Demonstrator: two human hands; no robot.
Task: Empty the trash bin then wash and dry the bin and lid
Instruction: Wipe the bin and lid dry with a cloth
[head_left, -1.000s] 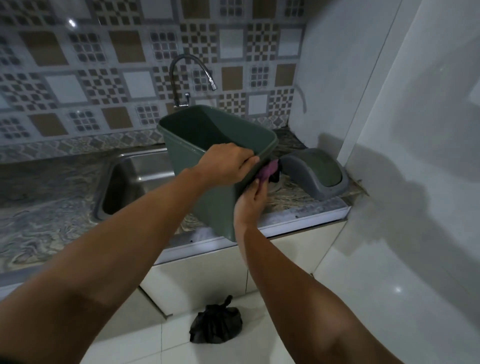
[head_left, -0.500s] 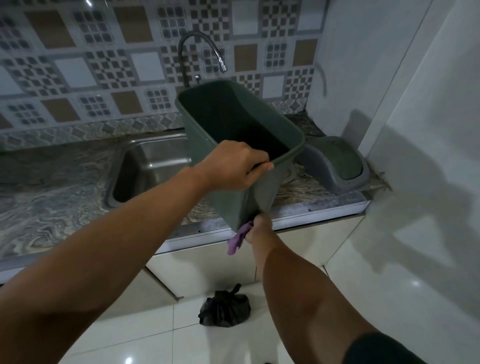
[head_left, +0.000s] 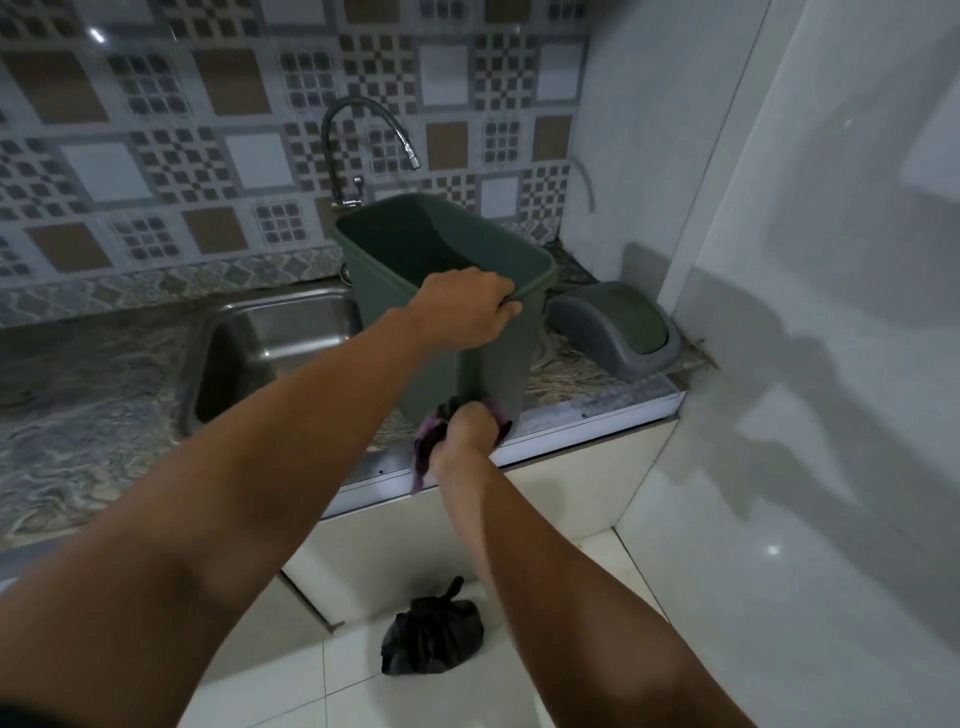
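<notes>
my right hand (head_left: 464, 427) is gripping a purple cloth (head_left: 427, 441) against the lower outside corner of the green bin (head_left: 441, 270), while my left hand (head_left: 467, 306) is clamping the near rim and holding the bin tilted over the counter edge (head_left: 597, 415) just right of the sink (head_left: 270, 343). i am judging this as the drying step; next i am needing to turn the bin to a fresh face. the lid (head_left: 615, 327) is lying on the counter beside the bin, and a tied black bag (head_left: 431, 642) is sitting on the floor below.

— Where are the hands?
— Left hand (head_left: 465, 306) reaches forward, fingers curled over the bin (head_left: 498, 364) rim. Right hand (head_left: 465, 428) sits lower, arm outstretched, fist closed round a purple cloth (head_left: 428, 441) at its base.
</notes>
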